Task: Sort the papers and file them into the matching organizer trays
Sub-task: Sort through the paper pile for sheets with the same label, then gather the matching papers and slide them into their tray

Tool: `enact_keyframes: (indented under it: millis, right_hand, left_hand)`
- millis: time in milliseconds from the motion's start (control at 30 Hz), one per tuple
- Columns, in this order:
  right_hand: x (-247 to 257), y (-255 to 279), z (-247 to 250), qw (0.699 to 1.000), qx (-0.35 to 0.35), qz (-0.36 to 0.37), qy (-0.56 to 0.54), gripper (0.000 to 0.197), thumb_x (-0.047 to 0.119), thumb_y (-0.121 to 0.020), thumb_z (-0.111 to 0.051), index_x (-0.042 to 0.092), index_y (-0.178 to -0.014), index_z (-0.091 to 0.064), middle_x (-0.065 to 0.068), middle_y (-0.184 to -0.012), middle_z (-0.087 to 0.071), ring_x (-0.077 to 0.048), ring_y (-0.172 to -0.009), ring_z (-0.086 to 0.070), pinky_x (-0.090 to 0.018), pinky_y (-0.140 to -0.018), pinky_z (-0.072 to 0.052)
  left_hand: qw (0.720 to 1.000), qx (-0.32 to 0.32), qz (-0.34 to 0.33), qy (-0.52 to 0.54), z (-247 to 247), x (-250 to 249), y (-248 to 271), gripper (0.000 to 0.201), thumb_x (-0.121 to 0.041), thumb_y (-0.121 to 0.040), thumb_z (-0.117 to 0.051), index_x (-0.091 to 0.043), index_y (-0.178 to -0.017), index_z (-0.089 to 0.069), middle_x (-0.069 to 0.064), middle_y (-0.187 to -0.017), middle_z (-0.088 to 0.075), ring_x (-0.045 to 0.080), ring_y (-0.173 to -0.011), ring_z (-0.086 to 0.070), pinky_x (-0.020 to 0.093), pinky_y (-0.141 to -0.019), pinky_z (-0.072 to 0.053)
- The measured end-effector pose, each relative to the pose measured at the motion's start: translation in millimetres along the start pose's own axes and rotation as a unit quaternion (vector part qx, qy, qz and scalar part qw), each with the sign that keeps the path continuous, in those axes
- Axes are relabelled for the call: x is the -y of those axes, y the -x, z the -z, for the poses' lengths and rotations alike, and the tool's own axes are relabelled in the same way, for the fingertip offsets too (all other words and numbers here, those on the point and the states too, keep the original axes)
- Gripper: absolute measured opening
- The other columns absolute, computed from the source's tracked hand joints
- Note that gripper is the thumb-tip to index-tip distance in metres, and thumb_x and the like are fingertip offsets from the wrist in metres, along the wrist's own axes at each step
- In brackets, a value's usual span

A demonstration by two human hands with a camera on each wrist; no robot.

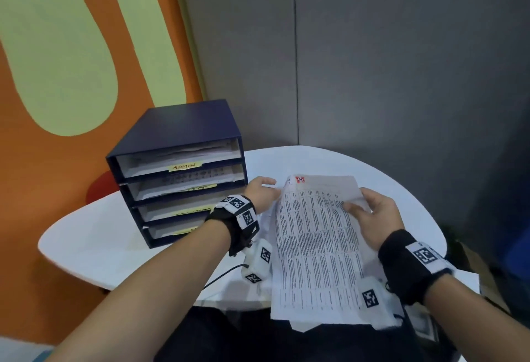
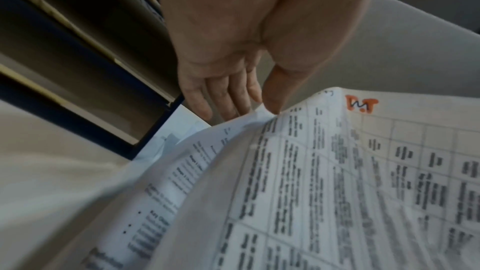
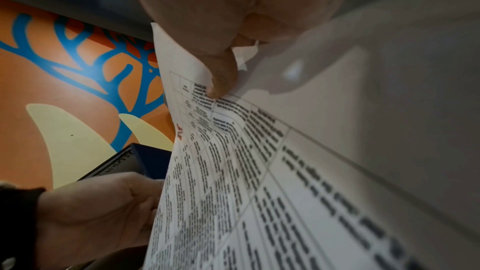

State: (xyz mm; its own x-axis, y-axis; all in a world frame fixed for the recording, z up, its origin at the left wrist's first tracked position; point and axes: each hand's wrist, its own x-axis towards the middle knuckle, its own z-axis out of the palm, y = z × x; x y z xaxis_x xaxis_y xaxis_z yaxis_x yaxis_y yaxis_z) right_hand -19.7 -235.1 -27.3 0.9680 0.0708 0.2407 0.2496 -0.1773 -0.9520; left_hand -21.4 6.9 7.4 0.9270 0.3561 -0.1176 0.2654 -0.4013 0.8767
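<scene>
A dark blue organizer [image 1: 177,143] with several trays bearing yellow labels stands at the table's back left; the top label reads ADMIN. Over the table's near edge I hold a stack of printed papers [image 1: 315,250]. The top sheet [image 2: 337,171] is a text table with an orange mark [image 2: 361,105] by its top edge. My left hand [image 1: 274,188] pinches that sheet's top left corner between thumb and fingers [image 2: 257,108], lifting it off the sheets below [image 2: 182,171]. My right hand [image 1: 355,207] grips the stack's right edge, thumb [image 3: 221,85] pressed on top and fingers hidden underneath.
The white round table [image 1: 114,247] has bare surface left of and in front of the organizer. An orange and green wall stands to the left, a grey partition behind. A red seat [image 1: 100,186] shows behind the table. A black cable [image 1: 223,272] hangs from my left wrist.
</scene>
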Motion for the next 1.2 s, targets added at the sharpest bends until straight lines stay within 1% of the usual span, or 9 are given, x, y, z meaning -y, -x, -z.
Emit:
enact_keyframes:
  millis: [267,400,467,600,700,833,967,1067,1200]
  right_hand:
    - [1,2,4,1.0,-0.001,0.001,-0.001,0.017,0.01,-0.085,-0.07,0.026,-0.091,-0.069,0.012,-0.092,-0.071,-0.013,-0.094,-0.065,-0.025,-0.086,-0.047]
    - [-4,-1,7,0.998,-0.021,0.025,0.055,0.022,0.012,-0.085,-0.07,0.028,-0.099,-0.063,0.011,-0.098,-0.069,-0.015,-0.095,-0.064,-0.031,-0.086,-0.047]
    - [-9,-3,6,0.996,-0.051,0.016,0.076,0.044,0.016,-0.081,-0.075,0.021,-0.118,-0.052,0.004,-0.117,-0.06,-0.017,-0.105,-0.058,-0.031,-0.087,-0.043]
    - [-11,-3,0,0.998,-0.034,-0.05,0.007,0.091,0.029,-0.073,-0.081,0.019,-0.145,-0.025,0.0,-0.145,-0.038,-0.016,-0.125,-0.044,-0.04,-0.106,-0.037]
    - [-11,0,-5,0.991,0.079,-0.104,-0.038,0.066,0.049,-0.076,-0.073,0.019,-0.13,-0.052,0.003,-0.125,-0.063,-0.014,-0.113,-0.06,-0.042,-0.103,-0.042]
    - [-6,3,-12,0.981,0.116,-0.126,-0.091,0.02,0.032,-0.086,-0.067,0.013,-0.082,-0.068,0.004,-0.083,-0.075,-0.007,-0.078,-0.069,-0.035,-0.077,-0.05]
    - [-6,6,-15,0.985,0.117,-0.126,-0.031,0.013,0.028,-0.088,-0.066,0.019,-0.096,-0.068,-0.002,-0.094,-0.073,-0.016,-0.088,-0.066,-0.036,-0.09,-0.048]
    - [-9,12,-18,0.984,0.116,-0.133,0.008,0.006,0.02,-0.092,-0.062,0.018,-0.097,-0.061,0.001,-0.082,-0.064,-0.021,-0.075,-0.055,-0.027,-0.061,-0.041]
    - [-6,26,-36,0.974,0.165,-0.148,0.044,0.006,0.014,-0.093,-0.059,0.018,-0.097,-0.062,0.007,-0.077,-0.064,-0.016,-0.07,-0.056,-0.016,-0.054,-0.043]
  left_hand:
    - [0.998,-0.053,-0.025,0.02,-4,12,-7,0.023,-0.019,-0.088,-0.072,-0.009,-0.109,-0.071,0.003,-0.103,-0.071,0.016,-0.095,-0.065,0.028,-0.094,-0.051]
    - [0.989,-0.09,-0.11,0.049,1,3,-1,0.013,-0.016,-0.096,-0.056,-0.013,-0.085,-0.061,-0.002,-0.078,-0.056,0.015,-0.074,-0.051,0.027,-0.075,-0.046]
    - [0.983,-0.086,-0.141,0.084,7,-3,4,0.019,-0.022,-0.099,-0.048,-0.015,-0.082,-0.054,0.002,-0.077,-0.055,0.019,-0.071,-0.05,0.03,-0.07,-0.043]
    - [0.976,-0.043,-0.143,0.162,19,-10,9,0.027,-0.05,-0.087,-0.048,-0.026,-0.086,-0.06,0.013,-0.098,-0.069,0.032,-0.09,-0.066,0.057,-0.087,-0.053]
    - [0.966,-0.043,-0.113,0.229,17,-15,14,0.034,-0.044,-0.09,-0.049,-0.018,-0.106,-0.063,0.01,-0.11,-0.071,0.03,-0.105,-0.067,0.054,-0.095,-0.051]
    - [0.958,-0.068,-0.009,0.28,18,-3,16,0.037,-0.041,-0.093,-0.053,-0.013,-0.114,-0.061,0.009,-0.109,-0.072,0.027,-0.103,-0.069,0.049,-0.096,-0.052]
    - [0.976,-0.006,0.054,0.209,31,26,35,0.053,-0.048,-0.093,-0.052,-0.008,-0.128,-0.058,0.01,-0.126,-0.066,0.028,-0.112,-0.065,0.046,-0.1,-0.05]
    - [0.975,0.051,0.096,0.195,46,63,52,0.033,-0.024,-0.096,-0.056,-0.009,-0.125,-0.06,0.008,-0.113,-0.072,0.02,-0.09,-0.072,0.033,-0.071,-0.058]
    - [0.977,0.043,0.122,0.168,68,94,71,0.019,-0.012,-0.098,-0.053,-0.01,-0.113,-0.065,0.007,-0.097,-0.076,0.018,-0.068,-0.072,0.023,-0.049,-0.051]
